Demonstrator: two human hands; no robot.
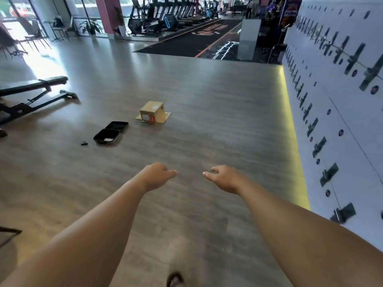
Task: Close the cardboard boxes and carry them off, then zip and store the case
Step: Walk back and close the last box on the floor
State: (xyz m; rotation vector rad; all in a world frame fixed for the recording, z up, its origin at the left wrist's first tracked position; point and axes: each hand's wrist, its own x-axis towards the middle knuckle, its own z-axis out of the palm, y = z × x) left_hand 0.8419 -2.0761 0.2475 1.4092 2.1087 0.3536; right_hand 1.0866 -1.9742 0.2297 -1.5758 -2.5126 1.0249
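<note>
ahead, both the left hand (155, 175) and right hand (221, 177) hang loosely curled, holding nothing; box (151, 112) and open case (111, 132) lie on the floor (207, 125).

Open floor (186, 141) lies ahead to the box (152, 112), with a bench (33, 94) left and wall (331, 100) right.

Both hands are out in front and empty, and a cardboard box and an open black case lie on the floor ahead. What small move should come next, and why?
Probably step forward toward the cardboard box. The left hand and right hand hold nothing and hang well short of it, and the box sits on the floor beyond them. The open black case lies left of it, unzipped, and comes later in the task.
</note>
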